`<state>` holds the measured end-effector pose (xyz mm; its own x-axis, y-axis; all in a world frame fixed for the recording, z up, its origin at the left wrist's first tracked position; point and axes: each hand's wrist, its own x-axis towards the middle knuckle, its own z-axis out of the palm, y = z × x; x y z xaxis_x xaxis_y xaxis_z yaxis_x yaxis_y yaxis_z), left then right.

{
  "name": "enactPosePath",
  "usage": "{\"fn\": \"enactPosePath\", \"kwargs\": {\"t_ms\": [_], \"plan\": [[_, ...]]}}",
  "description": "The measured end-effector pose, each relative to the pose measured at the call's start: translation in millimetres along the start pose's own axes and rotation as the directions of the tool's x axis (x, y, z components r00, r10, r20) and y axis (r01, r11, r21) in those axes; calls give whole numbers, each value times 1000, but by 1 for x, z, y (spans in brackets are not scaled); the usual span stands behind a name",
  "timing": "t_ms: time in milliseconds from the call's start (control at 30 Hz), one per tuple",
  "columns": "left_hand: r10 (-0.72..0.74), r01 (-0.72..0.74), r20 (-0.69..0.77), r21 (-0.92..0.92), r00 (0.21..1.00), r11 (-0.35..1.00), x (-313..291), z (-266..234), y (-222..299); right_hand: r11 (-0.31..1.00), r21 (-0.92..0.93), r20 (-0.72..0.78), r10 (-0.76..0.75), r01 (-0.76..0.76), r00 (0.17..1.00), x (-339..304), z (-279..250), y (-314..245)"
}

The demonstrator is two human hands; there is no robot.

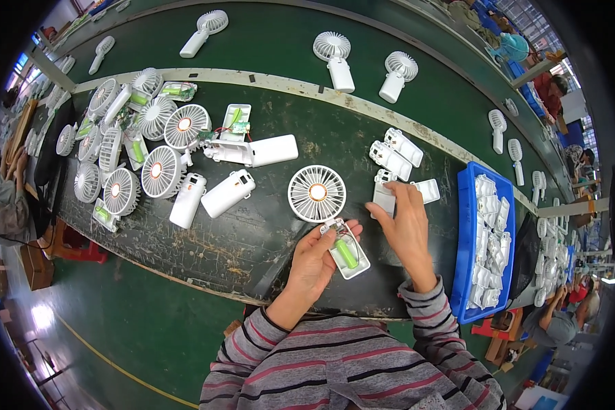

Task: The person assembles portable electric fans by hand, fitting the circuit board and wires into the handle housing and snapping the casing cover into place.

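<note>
My left hand [309,268] grips a small white handheld fan [317,193] by its handle. The fan head points away from me, its grille facing up. Its handle is uncovered, showing a green battery [346,254] and thin wires in the white half-shell. My right hand [406,222] is closed with thumb and fingers about a white handle cover [384,198] on the bench; the fingers partly hide it. Beside that cover lies another white shell piece [427,191]. Two more white handle covers [391,160] lie just beyond.
Several fans with bared batteries [121,191] pile up at the left of the dark, scuffed bench [253,205]. Loose covers [228,193] lie near them. A blue bin [463,273] of white parts stands at the right. Beyond the bench, a green conveyor belt [273,48] carries spaced-out fans.
</note>
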<state>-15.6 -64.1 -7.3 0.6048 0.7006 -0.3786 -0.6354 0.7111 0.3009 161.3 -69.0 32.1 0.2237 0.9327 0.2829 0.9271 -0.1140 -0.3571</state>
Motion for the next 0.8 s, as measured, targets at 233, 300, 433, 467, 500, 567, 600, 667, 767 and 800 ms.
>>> {"fn": "enactPosePath", "kwargs": {"t_ms": [233,300,433,467,500,567,600,667,767,800], "plan": [[30,-30,-9,2,1000,1000,2,1,-3,992,120,29,25,-28,999,6,7,14],[17,-18,-26,-32,1000,999,3,3,-3,867,481,71,110,-131,991,-1,5,27],[4,-6,-60,-38,998,999,6,7,-2,706,538,341,318,-461,885,-13,-16,17],[34,-32,-73,29,997,999,7,9,-4,814,450,264,272,-368,925,-19,-12,17],[65,-57,-83,97,994,994,8,10,-6,939,274,172,163,-206,971,-24,-12,19],[70,-62,-76,112,995,992,11,11,-9,989,100,140,94,-108,986,-32,-15,17],[80,-70,-70,127,994,989,13,12,-10,989,100,139,96,-110,986,-34,-16,17],[73,-64,-61,140,996,988,15,12,-10,983,95,141,140,-154,980,-36,-16,18],[72,-62,-61,150,996,987,18,14,-11,975,146,135,150,-169,979,-35,-21,17],[72,-61,-68,146,995,987,19,15,-12,975,148,135,147,-166,980,-34,-25,14]]}}
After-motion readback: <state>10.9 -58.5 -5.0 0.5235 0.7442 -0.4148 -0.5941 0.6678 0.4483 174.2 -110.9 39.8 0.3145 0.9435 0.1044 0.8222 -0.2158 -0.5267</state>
